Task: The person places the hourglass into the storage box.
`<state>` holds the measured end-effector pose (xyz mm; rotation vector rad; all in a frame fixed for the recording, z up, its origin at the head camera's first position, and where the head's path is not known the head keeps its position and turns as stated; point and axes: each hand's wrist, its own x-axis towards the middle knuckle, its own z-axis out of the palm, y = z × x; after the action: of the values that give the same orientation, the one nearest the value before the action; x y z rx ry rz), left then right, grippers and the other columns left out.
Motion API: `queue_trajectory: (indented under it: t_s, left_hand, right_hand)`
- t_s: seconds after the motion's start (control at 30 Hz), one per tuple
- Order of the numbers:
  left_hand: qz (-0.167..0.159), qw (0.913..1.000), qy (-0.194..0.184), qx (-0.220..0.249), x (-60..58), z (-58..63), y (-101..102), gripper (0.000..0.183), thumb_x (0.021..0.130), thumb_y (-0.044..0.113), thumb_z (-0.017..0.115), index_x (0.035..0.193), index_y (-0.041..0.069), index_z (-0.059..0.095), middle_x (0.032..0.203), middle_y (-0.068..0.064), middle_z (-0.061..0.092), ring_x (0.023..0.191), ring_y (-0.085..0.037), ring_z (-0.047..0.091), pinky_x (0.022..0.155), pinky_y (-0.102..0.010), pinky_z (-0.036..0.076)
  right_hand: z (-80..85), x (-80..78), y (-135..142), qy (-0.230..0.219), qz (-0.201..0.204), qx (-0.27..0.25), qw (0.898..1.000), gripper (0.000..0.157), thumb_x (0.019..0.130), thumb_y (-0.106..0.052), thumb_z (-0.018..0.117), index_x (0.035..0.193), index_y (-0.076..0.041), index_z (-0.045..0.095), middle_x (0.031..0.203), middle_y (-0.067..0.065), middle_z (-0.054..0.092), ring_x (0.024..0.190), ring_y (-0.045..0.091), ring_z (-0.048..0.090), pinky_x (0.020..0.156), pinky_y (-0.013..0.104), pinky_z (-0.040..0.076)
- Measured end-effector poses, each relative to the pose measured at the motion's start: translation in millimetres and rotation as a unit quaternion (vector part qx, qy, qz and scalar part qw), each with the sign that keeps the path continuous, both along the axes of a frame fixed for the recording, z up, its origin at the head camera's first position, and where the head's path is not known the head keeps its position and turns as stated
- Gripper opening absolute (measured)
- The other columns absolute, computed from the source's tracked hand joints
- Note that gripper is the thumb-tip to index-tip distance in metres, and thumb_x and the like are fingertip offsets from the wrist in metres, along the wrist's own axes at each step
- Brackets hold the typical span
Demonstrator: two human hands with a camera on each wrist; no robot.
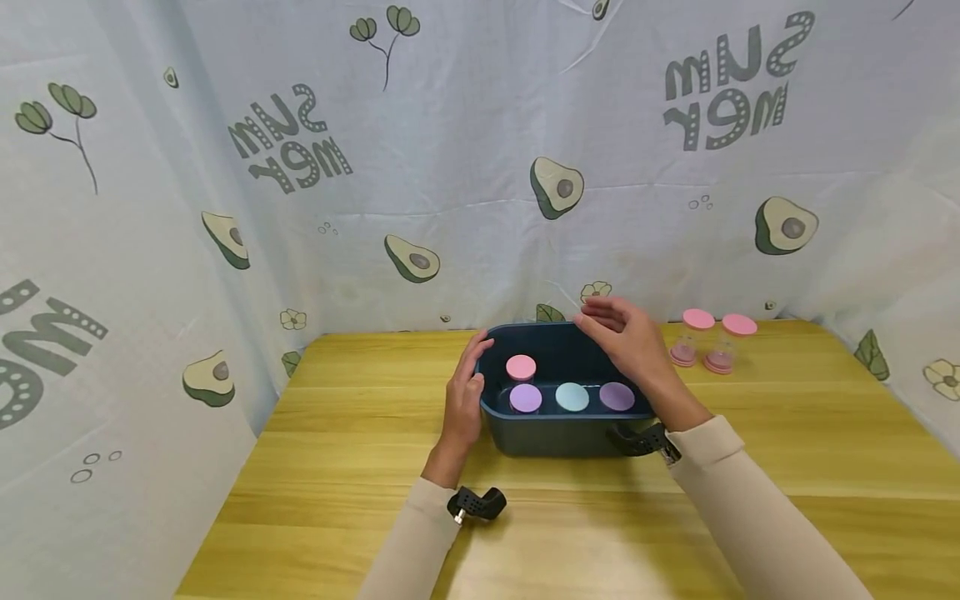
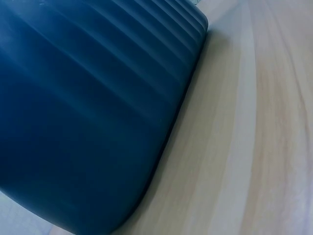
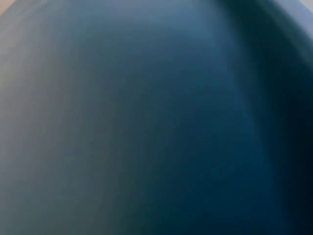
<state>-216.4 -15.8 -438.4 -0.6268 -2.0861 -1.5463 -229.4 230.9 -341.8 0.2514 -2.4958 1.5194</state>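
Note:
A dark blue plastic bin (image 1: 566, 437) with rounded corners stands on the wooden table. Inside it are a pink-lidded container (image 1: 521, 367), a lilac-lidded container (image 1: 526, 398), a light blue-lidded container (image 1: 572, 397) and a purple-lidded one (image 1: 617, 396). Along the bin's left end lies my left hand (image 1: 463, 400), its fingers at the rim. The ribbed bin wall (image 2: 98, 98) fills much of the left wrist view. Over the bin's back right part is my right hand (image 1: 626, 342), fingers loosely bent toward the left, nothing visible in them. Blurred bin wall (image 3: 146, 122) fills the right wrist view.
Two clear containers with pink lids, a nearer one (image 1: 737, 327) and one beside it (image 1: 697, 320), stand at the back right of the table (image 1: 360, 433). Behind the table hangs a white curtain (image 1: 480, 167) printed with avocados and lettering.

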Motion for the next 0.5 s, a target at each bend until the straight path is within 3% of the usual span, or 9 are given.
queue_trajectory:
  t_s: [0.5]
  left_hand:
    - [-0.002,0.9999,0.011,-0.005,-1.7,-3.7,-3.6,0.05,0.094,0.02,0.028,0.139,0.009,0.048,0.152,-0.006,0.038,0.141,-0.022,0.032,0.112,-0.053,0.025]
  right_hand:
    - [-5.9,10.2,21.4,-0.005,-0.05,-0.022,0.999,0.06,0.09,-0.047,0.06,0.136,-0.01,0.054,0.131,0.01,0.06,0.121,0.026,0.056,0.097,0.029,0.046]
